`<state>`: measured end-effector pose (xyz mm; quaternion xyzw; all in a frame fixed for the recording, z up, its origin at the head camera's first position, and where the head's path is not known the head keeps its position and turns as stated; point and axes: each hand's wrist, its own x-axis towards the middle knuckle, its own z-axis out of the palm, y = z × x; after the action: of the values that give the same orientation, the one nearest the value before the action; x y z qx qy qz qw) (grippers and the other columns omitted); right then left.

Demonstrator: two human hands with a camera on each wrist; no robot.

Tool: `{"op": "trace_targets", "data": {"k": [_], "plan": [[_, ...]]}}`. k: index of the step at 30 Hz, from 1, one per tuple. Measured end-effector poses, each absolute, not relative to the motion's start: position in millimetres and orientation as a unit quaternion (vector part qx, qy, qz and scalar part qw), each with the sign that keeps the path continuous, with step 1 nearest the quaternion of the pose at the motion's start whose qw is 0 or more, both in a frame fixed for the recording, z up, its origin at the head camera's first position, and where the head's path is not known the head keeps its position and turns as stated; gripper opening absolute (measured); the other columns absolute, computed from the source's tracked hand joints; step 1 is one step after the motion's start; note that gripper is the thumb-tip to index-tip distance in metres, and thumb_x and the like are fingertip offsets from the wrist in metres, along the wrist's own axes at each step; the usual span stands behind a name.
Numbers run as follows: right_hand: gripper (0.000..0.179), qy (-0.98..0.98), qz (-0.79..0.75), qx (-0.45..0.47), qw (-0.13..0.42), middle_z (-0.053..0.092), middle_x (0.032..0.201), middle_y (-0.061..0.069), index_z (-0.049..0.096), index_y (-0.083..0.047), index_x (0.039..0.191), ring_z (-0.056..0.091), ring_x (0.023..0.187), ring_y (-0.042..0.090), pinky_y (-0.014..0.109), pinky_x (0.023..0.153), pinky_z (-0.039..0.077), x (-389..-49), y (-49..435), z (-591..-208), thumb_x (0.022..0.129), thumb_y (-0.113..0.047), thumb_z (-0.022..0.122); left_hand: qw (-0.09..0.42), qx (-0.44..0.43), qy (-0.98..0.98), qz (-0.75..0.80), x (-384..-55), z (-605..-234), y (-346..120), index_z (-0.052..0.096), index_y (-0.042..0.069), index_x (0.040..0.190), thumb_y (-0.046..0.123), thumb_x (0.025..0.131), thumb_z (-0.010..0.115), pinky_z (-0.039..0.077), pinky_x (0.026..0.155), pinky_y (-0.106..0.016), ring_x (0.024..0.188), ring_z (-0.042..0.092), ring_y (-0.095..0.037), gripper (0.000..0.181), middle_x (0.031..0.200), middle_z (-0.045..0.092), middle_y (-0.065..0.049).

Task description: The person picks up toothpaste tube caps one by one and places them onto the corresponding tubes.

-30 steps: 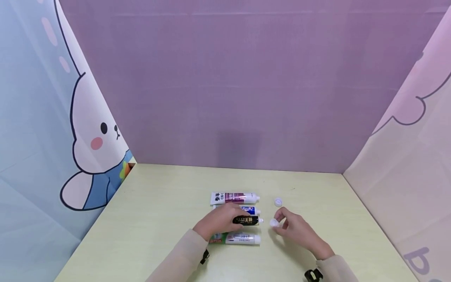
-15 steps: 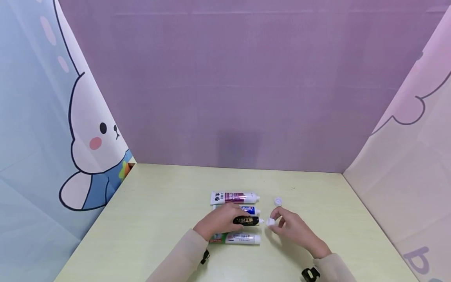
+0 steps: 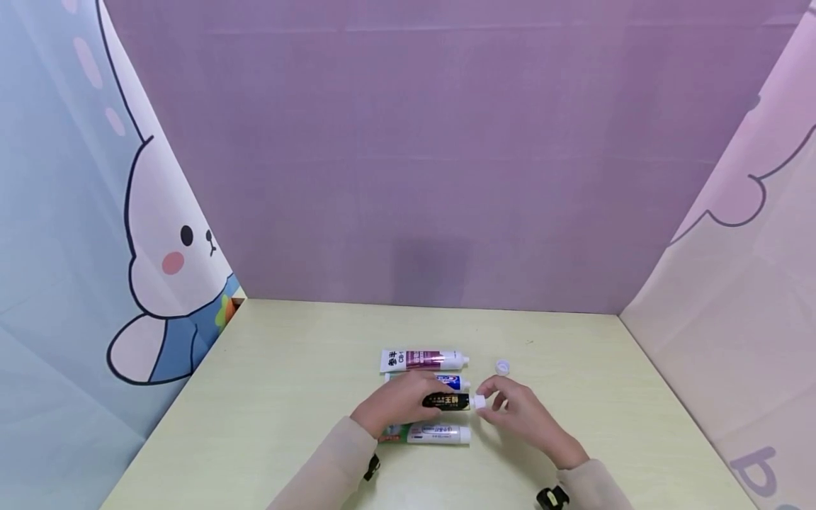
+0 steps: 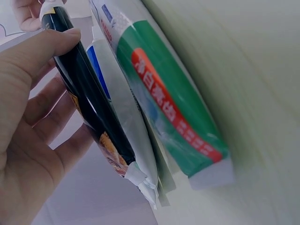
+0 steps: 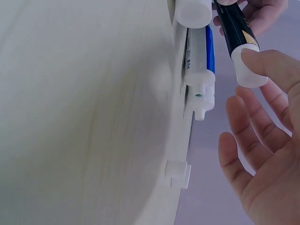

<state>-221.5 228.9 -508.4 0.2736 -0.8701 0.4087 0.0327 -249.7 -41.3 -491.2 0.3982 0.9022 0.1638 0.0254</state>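
My left hand (image 3: 403, 400) grips a black toothpaste tube (image 4: 89, 89), thumb on one side and fingers around the other, holding it above the table. At the tube's nozzle end, my right hand (image 3: 525, 418) pinches a white cap (image 5: 247, 70) between thumb and fingers; the cap sits over the nozzle. How far it is threaded cannot be seen. Beneath and beyond the left hand lies a blue-and-white tube (image 3: 451, 382), uncapped and partly hidden. Nearer me is a green-and-white tube (image 4: 164, 98) with its white cap (image 5: 193, 13) on.
At the back of the row lies a purple-and-white tube (image 3: 423, 360) with a bare nozzle. Loose white caps (image 5: 178, 174) rest on the table (image 3: 306, 354) to the right of the tubes. A purple cloth (image 3: 408, 156) hangs behind the table.
My right hand has moved left, bringing the white cap from beside the black tube onto its nozzle. The left hand keeps its grip on the tube in nearly the same place.
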Motion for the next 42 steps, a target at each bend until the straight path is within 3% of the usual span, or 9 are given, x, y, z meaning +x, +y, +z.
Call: {"op": "trace_targets", "data": {"k": [19, 26, 31, 36, 42], "plan": [[0.017, -0.871, 0.419, 0.255, 0.009, 0.067, 0.089, -0.002, 0.069, -0.015, 0.107, 0.060, 0.073, 0.011, 0.026, 0.064, 0.054, -219.6, 224.3, -511.0, 0.096, -0.028, 0.069, 0.016, 0.400, 0.901, 0.169, -249.7, -492.7, -39.5, 0.070, 0.021, 0.128, 0.024, 0.091, 0.076, 0.047, 0.103, -0.029, 0.119, 0.058, -0.011, 0.038, 0.124, 0.066, 0.011], [0.027, -0.885, 0.406, 0.228, -0.013, 0.067, 0.083, 0.000, 0.072, -0.015, 0.106, 0.059, 0.072, 0.011, 0.025, 0.062, 0.051, -221.0, 222.1, -510.9, 0.102, -0.039, 0.058, 0.017, 0.397, 0.903, 0.166, -248.5, -490.9, -40.1, 0.069, 0.022, 0.129, 0.026, 0.091, 0.075, 0.045, 0.104, -0.030, 0.121, 0.057, -0.011, 0.038, 0.126, 0.066, 0.010], [0.040, -0.890, 0.399, 0.222, -0.023, 0.067, 0.085, 0.000, 0.068, -0.010, 0.123, 0.061, 0.075, 0.015, 0.025, 0.062, 0.051, -219.7, 222.1, -509.8, 0.103, -0.042, 0.055, 0.018, 0.397, 0.905, 0.155, -248.7, -491.2, -40.2, 0.069, 0.022, 0.130, 0.027, 0.091, 0.075, 0.046, 0.104, -0.030, 0.121, 0.058, -0.011, 0.039, 0.127, 0.065, 0.010], [0.047, -0.879, 0.413, 0.237, -0.021, 0.071, 0.096, 0.001, 0.058, -0.005, 0.134, 0.065, 0.080, 0.019, 0.027, 0.069, 0.053, -218.7, 224.6, -508.5, 0.099, -0.038, 0.063, 0.019, 0.399, 0.903, 0.159, -249.2, -491.1, -41.1, 0.068, 0.021, 0.131, 0.025, 0.091, 0.075, 0.046, 0.103, -0.030, 0.120, 0.058, -0.012, 0.040, 0.127, 0.065, 0.008], [0.040, -0.850, 0.459, 0.259, -0.014, 0.064, 0.115, 0.005, 0.058, -0.009, 0.124, 0.064, 0.090, 0.017, 0.030, 0.074, 0.055, -218.8, 226.6, -508.7, 0.090, -0.018, 0.077, 0.013, 0.404, 0.900, 0.166, -249.9, -491.5, -42.1, 0.069, 0.018, 0.128, 0.024, 0.091, 0.075, 0.046, 0.103, -0.029, 0.120, 0.058, -0.012, 0.038, 0.126, 0.066, 0.007]]}}
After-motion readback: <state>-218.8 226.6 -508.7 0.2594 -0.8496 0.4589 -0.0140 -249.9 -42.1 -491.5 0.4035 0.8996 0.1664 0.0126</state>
